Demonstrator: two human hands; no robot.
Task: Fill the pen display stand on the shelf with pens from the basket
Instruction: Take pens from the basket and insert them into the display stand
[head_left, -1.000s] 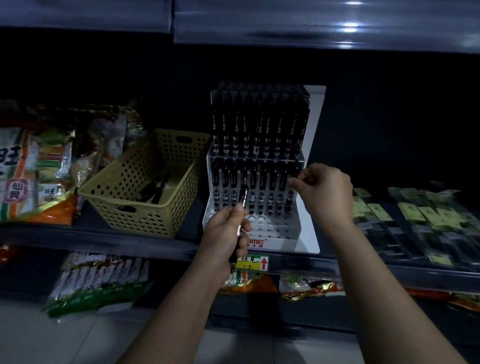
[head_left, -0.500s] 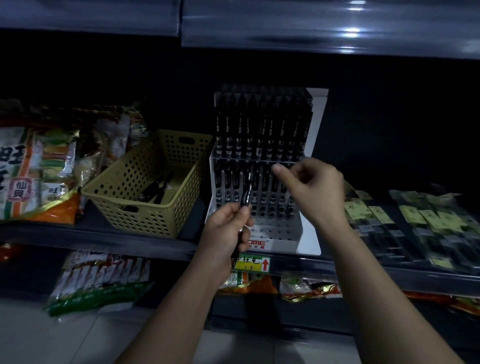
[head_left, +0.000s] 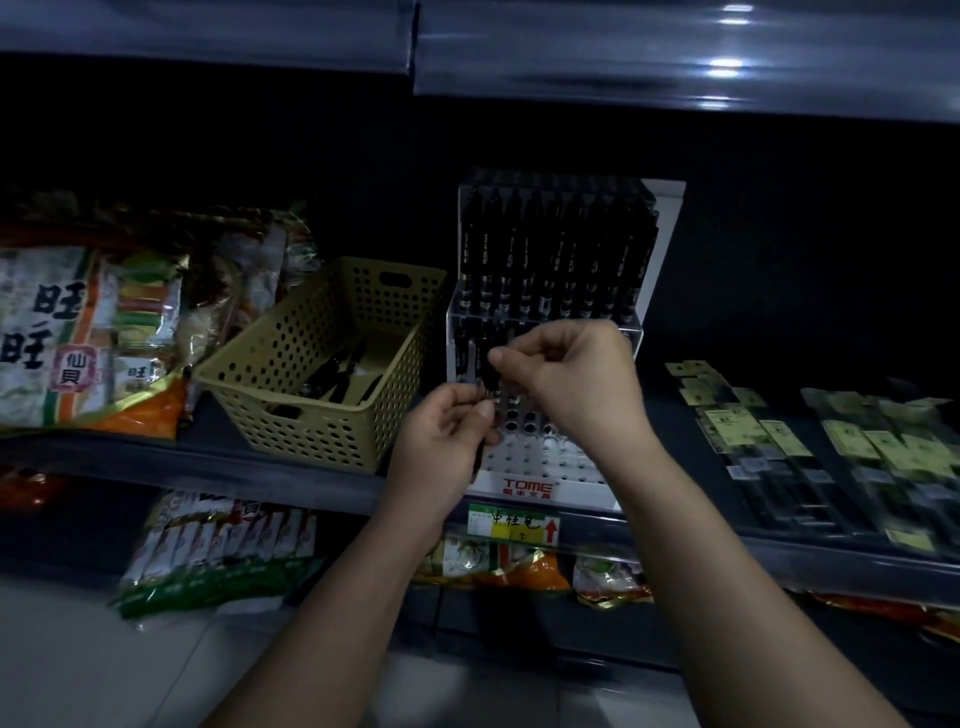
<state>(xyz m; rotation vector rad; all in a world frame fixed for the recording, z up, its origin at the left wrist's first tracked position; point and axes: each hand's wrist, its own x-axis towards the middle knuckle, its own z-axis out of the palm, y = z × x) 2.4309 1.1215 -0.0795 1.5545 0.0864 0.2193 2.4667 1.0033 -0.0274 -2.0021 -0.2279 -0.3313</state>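
Right hand (head_left: 566, 379) moved left, pinching pen (head_left: 488, 387) held by left hand (head_left: 441, 441).

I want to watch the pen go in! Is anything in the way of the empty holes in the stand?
Nothing visible blocks it. The left hand and right hand hold the pen above the empty front holes of the stand; standing pens sit farther back.

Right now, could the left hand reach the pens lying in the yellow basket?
Probably yes: the basket is open-topped and sits just left of the left hand, with nothing between. But that hand grips a pen, so its fingers are busy.
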